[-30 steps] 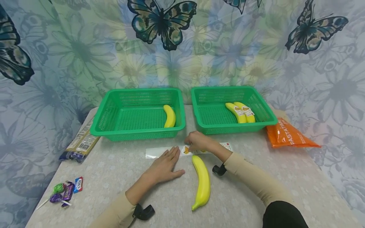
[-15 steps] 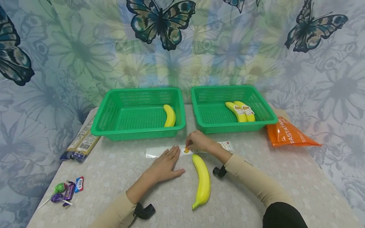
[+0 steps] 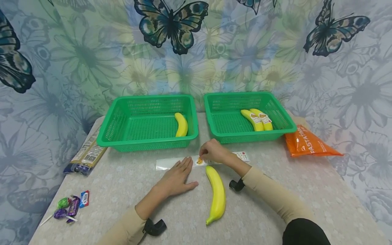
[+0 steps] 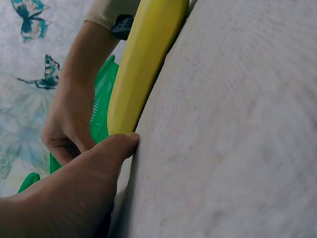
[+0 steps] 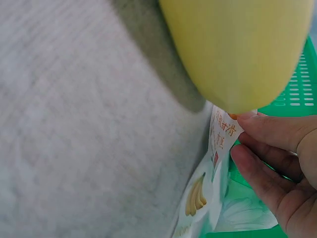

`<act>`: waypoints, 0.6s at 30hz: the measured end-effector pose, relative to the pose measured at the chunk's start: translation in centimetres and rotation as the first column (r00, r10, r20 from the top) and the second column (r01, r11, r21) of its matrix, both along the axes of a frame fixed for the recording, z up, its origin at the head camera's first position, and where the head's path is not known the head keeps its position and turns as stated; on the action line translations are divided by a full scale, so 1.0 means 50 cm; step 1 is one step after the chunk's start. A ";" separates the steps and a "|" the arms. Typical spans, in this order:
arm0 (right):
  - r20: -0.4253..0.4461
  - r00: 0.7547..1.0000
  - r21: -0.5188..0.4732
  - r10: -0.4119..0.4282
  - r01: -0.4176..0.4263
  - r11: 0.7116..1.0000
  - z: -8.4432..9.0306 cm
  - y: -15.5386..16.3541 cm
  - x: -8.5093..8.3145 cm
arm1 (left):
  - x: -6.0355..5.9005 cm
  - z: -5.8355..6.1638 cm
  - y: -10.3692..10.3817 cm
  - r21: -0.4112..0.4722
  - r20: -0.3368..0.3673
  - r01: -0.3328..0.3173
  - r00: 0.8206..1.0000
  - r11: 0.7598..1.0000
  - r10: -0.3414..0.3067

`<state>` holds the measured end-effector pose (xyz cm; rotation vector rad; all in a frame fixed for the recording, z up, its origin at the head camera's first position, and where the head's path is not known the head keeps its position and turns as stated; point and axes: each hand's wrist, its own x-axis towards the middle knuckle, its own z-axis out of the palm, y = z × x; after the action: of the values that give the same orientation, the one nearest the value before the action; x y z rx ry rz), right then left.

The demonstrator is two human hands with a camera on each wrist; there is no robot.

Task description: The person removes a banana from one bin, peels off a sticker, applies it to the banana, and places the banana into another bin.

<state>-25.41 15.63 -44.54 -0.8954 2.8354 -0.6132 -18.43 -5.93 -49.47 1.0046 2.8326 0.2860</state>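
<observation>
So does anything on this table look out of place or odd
Mostly tidy. One banana lies loose on the table instead of in a green basket, and candy wrappers sit scattered near the left front corner. Nothing looks spilled or damaged.

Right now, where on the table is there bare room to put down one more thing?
Bare table lies between the candies and the left hand, and right of the banana, below the orange packet. It is crowded around the sticker strip, where the right hand works.
</observation>
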 end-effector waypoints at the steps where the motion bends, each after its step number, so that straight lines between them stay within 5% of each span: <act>1: -0.008 1.000 -0.005 -0.004 0.004 1.000 0.001 0.002 0.002 | 0.000 0.000 0.000 0.002 0.001 0.000 1.000 1.000 0.000; 10: -0.105 0.994 -0.105 -0.010 -0.001 0.994 0.025 0.027 0.025 | -0.004 -0.006 -0.001 0.011 -0.005 0.001 1.000 1.000 0.000; 18: -0.091 0.992 -0.223 -0.092 0.070 0.972 0.053 0.063 0.042 | -0.003 -0.003 0.000 0.010 -0.005 0.013 1.000 1.000 -0.013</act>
<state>-23.29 18.80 -41.88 -0.8683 2.9490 -0.9322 -18.56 -5.93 -49.63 1.0260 2.8307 0.2976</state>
